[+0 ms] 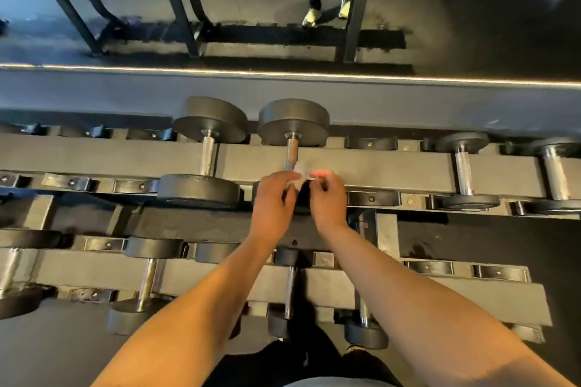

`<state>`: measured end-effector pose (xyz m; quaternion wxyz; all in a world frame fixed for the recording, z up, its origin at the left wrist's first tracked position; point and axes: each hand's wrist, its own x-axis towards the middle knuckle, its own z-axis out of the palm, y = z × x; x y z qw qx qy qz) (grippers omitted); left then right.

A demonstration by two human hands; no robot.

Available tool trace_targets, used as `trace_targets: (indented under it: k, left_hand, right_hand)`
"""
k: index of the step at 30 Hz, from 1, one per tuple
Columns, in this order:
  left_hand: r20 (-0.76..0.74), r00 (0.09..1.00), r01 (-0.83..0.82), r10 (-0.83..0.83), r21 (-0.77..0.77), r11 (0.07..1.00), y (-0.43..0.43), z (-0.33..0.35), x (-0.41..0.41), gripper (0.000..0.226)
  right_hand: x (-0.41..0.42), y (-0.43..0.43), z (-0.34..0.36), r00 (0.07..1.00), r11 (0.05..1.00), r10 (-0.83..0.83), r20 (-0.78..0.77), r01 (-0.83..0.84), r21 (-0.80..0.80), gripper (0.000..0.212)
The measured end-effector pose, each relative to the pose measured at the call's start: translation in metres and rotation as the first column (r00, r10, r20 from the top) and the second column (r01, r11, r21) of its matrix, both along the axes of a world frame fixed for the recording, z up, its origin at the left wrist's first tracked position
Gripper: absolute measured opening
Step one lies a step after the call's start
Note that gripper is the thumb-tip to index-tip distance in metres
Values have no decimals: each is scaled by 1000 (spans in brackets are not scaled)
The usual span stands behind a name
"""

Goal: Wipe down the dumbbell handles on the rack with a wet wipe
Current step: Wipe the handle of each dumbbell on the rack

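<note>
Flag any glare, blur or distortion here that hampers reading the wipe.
Head view: the wide-angle lens bows the rack rails and the light strip toward the edges; the wet wipe, pinched between left hand and right hand, is small and soft-edged; the right fingertips are blown out; the dumbbell handle behind glints.
</note>
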<state>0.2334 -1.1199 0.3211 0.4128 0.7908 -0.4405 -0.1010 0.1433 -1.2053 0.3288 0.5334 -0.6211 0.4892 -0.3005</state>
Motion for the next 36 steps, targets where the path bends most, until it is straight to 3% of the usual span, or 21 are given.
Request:
trace_targets:
  k: [2,6,12,15,17,19,22,26,33,36]
  left_hand:
    - [159,976,135,-147,86,987,-16,-8,13,27]
    - [195,960,173,-201,152,973,-30,-11,17,24]
    - [-139,990,46,-20,192,980,-20,-12,48,18]
    - [-226,971,-27,81,229,973,-14,-9,59,17]
    - [-250,966,-14,65,200,980,-15,-10,57,15]
    - [-211,976,95,-62,150,984,-20,-12,49,16]
    - [-13,968,250,-251,146,957,-29,-17,37,22]
    - [68,946,301,-317,185,936,-34,-18,36,26]
    - [-13,989,147,-146,89,985,-8,-32,55,28]
    - [-115,992,71,-58,118,990,-3,-36,60,28]
  right_hand:
    - [8,-7,-3,999,999,-50,-5,50,14,17]
    - [20,-11,-11,989,984,-144,-28,146,99,21]
    - [31,-12,-19,984,987,-144,-103,151,61,22]
    - [33,-10,-21,981,988,-146,-126,152,40,22]
    - [33,-10,-24,981,988,-149,-126,153,23,22]
    - [32,-12,-26,981,986,-162,-102,166,27,21]
    - [30,-14,-27,978,976,-204,-42,207,66,21]
    - [34,-18,-25,970,966,-237,-48,241,92,24]
    - [50,-24,-33,984,983,-146,-98,156,100,19]
    - [58,-27,-34,984,985,-126,-126,139,103,20]
